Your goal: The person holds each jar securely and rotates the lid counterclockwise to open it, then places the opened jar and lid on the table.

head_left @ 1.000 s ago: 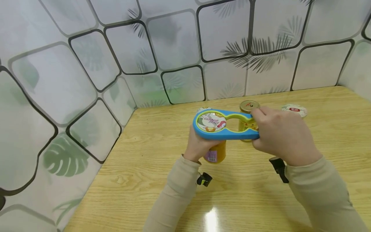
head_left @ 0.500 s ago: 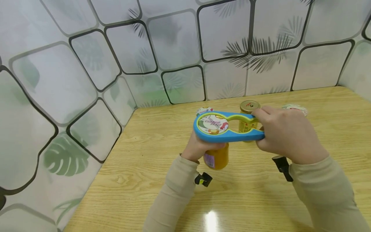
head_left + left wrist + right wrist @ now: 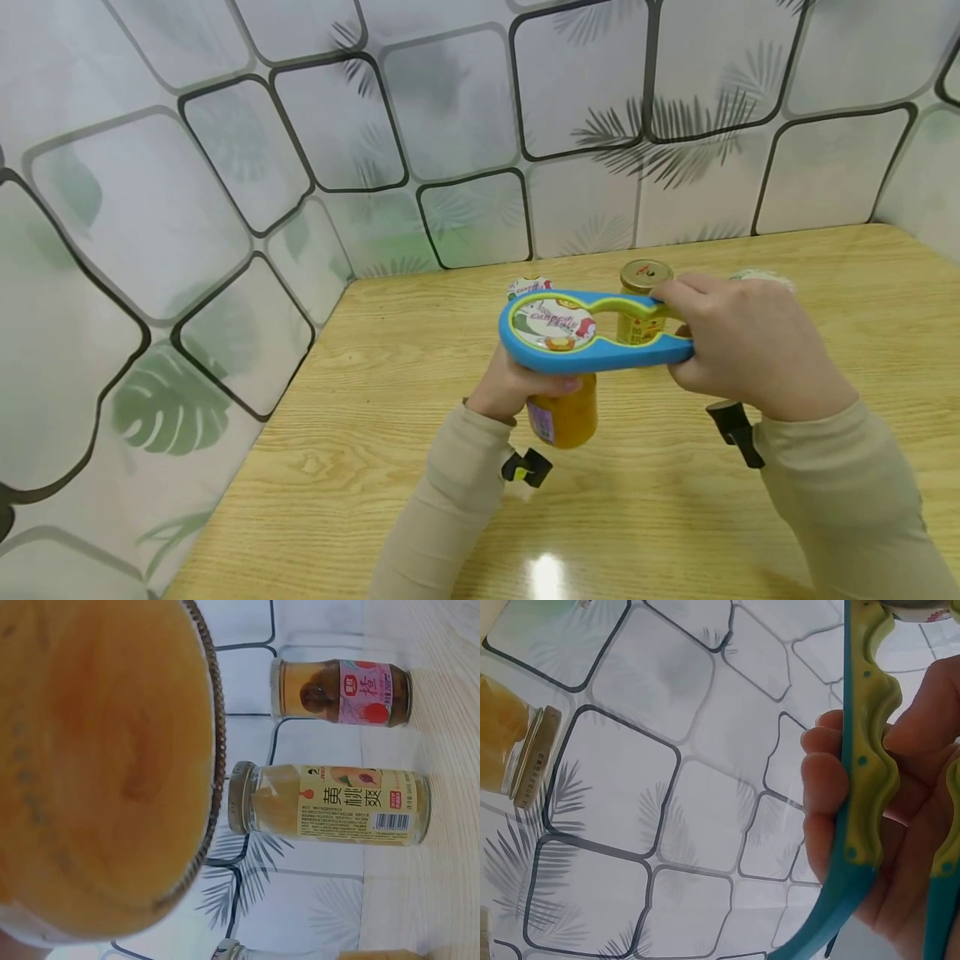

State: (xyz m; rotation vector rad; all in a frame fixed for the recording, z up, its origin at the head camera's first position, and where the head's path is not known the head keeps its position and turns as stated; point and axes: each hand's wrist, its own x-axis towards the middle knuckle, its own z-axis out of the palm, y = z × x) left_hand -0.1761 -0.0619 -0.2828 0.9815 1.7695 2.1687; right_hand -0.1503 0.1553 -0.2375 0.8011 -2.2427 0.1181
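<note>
My left hand [image 3: 510,385] grips a glass jar [image 3: 567,417] of orange contents, tilted, with its bottom towards me. Its patterned lid [image 3: 553,323] sits in the large ring of a blue and lime-green jar opener [image 3: 600,358]. My right hand [image 3: 750,350] grips the far end of that opener, fingers curled round its handle. In the right wrist view the fingers [image 3: 825,780] wrap one wavy-edged arm of the opener. The jar's bottom [image 3: 112,765] fills the left side of the left wrist view.
Behind the opener stands a gold-lidded yellow peach jar [image 3: 647,275]. A patterned lid [image 3: 529,287] shows at back left, another [image 3: 765,277] behind my right hand. A jar with a pink label [image 3: 365,694] stands beside the peach jar. The wooden table [image 3: 360,433] meets a patterned wall covering [image 3: 465,100].
The right hand and opener handle have shifted slightly right and turned a little. The jar's bottom has swung lower and to the right, with the left hand still gripping it.
</note>
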